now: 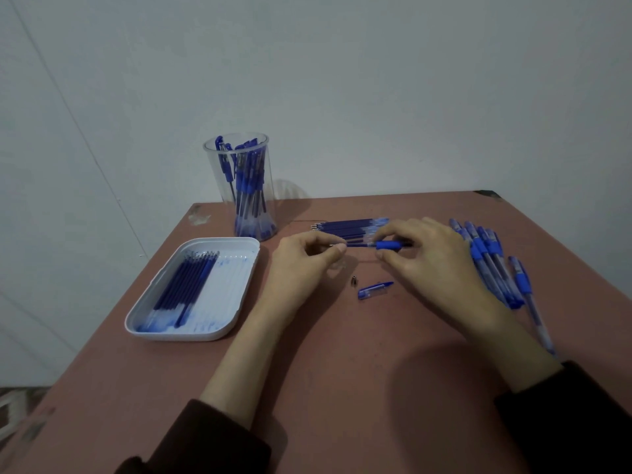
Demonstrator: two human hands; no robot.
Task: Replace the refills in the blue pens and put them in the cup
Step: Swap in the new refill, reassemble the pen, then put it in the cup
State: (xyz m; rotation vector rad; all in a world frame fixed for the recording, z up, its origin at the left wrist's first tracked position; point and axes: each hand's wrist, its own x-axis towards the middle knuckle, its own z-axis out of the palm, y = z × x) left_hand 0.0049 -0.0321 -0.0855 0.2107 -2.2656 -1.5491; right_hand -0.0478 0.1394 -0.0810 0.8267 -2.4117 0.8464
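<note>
My right hand (431, 254) grips a blue pen barrel (388, 245) by its rubber grip, held level above the table. A refill (355, 244) sticks out of the barrel to the left, and my left hand (304, 258) pinches its tip between thumb and forefinger. Below the hands lie a blue pen cap (375, 290) and a small metal pen tip (354, 280). A row of loose refills (349, 225) lies just behind the hands. Several blue pens (492, 265) are piled to the right, partly under my right hand. A clear cup (244, 186) at the back holds several blue pens.
A white tray (205, 331) with several refills in it sits at the left on the reddish table (342, 388). The table's left edge runs close by the tray. A pale wall stands behind the table.
</note>
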